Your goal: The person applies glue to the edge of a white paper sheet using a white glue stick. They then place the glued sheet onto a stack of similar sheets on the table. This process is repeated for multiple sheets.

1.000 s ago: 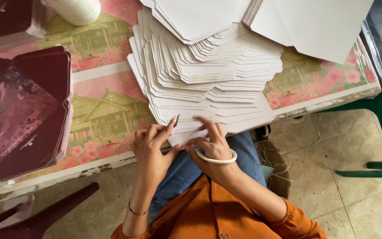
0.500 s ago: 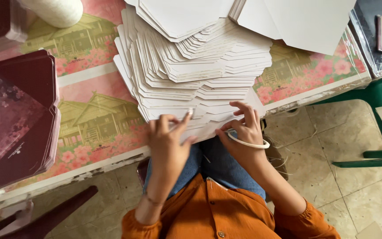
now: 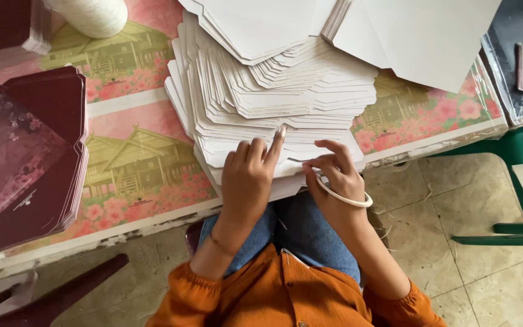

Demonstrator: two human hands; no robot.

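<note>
Head cam, looking straight down: big fanned stack of white die-cut card sheets (image 3: 273, 103) sits on the tabletop (image 3: 134, 163), near edge hanging over the person's lap. Left hand (image 3: 246, 175) lies flat on the lowest sheets, fingers loose, index stretched out, not gripping. Right hand (image 3: 331, 172), white bangle (image 3: 346, 198) at the wrist, pinches a sheet's edge with its fingertips. Dark maroon printed stack (image 3: 25, 157) sits well off to the left.
</note>
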